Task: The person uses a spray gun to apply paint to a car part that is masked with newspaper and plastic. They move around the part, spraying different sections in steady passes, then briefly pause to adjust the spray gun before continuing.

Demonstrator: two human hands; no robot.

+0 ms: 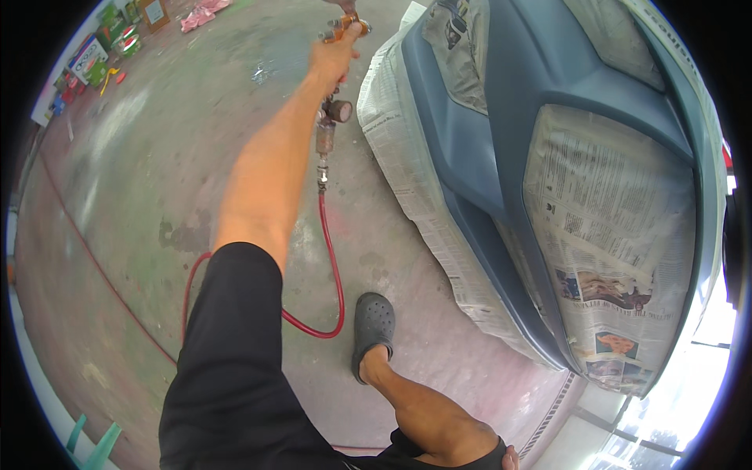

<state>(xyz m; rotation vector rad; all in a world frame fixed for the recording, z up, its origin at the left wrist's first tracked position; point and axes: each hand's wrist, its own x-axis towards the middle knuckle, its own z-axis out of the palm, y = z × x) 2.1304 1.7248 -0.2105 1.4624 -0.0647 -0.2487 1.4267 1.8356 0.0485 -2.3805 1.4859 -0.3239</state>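
Note:
My left hand (335, 63) is closed round the handle of an orange spray gun (338, 34), held out at the top of the view. Its front faces the large blue-grey car bumper (509, 157) on the right. Under the hand hang a round gauge (340, 110) and a filter (324, 139), joined to a red air hose (332, 258). A patch of skin touches the top edge just above the gun; whose it is I cannot tell. At the bottom edge beside my knee, a sliver of what seems my right hand (511, 459) shows, its fingers mostly hidden.
Masking newspaper (611, 235) covers the bumper's openings and skirts its near side. The hose loops over the stained concrete floor (141, 204); a thin red line (94, 262) runs farther left. Cans (90, 59) and pink cloth (202, 14) lie far left. My grey clog (374, 325) stands by the bumper.

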